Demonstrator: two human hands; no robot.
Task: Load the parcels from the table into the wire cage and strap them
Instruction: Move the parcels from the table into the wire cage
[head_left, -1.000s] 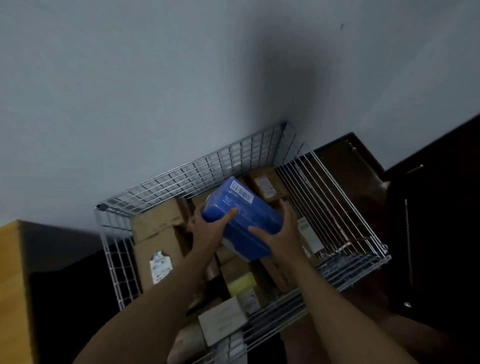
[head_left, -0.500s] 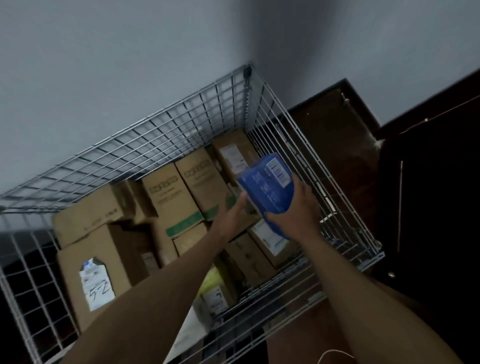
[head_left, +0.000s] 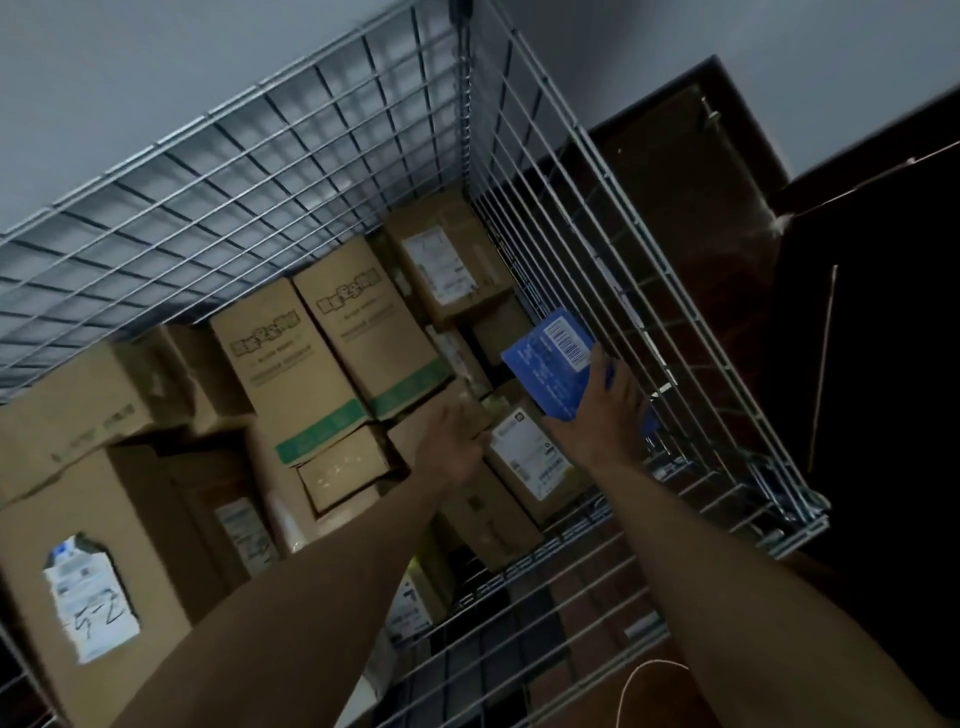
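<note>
Both my arms reach down into the wire cage (head_left: 322, 140), which holds several brown cardboard parcels (head_left: 332, 353). My right hand (head_left: 605, 415) grips a blue parcel (head_left: 550, 358) with a white barcode label, close to the cage's right wall, above a labelled carton (head_left: 530, 462). My left hand (head_left: 454, 441) is off the blue parcel and rests with relaxed fingers on the cartons in the middle of the cage. A large carton with a torn white label (head_left: 88, 597) stands at the front left.
A pale wall runs behind the cage. Dark wooden furniture (head_left: 691, 197) and a black panel (head_left: 872, 364) stand to the right of the cage. A thin pale cord (head_left: 644, 670) hangs by my right forearm. The cage's front mesh (head_left: 545, 613) lies under my arms.
The view dropped closer into the cage. My left hand let go of the blue parcel and moved down onto the cartons; my right hand carried the parcel lower, toward the right wall.
</note>
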